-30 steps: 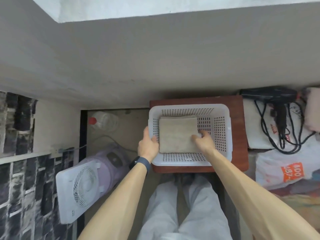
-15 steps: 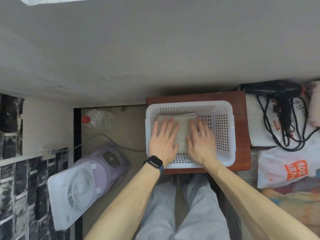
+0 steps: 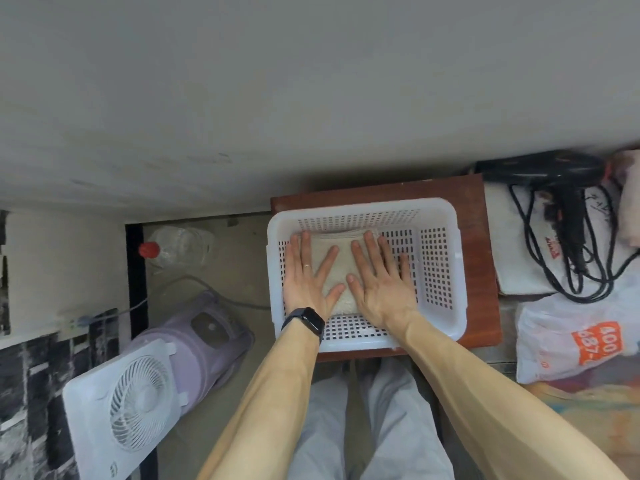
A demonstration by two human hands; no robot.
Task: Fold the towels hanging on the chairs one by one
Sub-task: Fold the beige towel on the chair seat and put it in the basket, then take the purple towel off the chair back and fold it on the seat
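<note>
One folded towel [image 3: 343, 265] in basket [image 3: 360, 207]

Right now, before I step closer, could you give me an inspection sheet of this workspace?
Surface: brown wooden top bears the white basket.
Job's things: folded towel lies in the basket's left part.
Clutter: black hair dryer, printed plastic bag, red-capped bottle.
Hands: left hand and right hand press flat on the towel, fingers straight.
Cables: black cord looped beside the hair dryer; grey cable on the floor.
Surroundings: grey wall, white fan on the floor.
</note>
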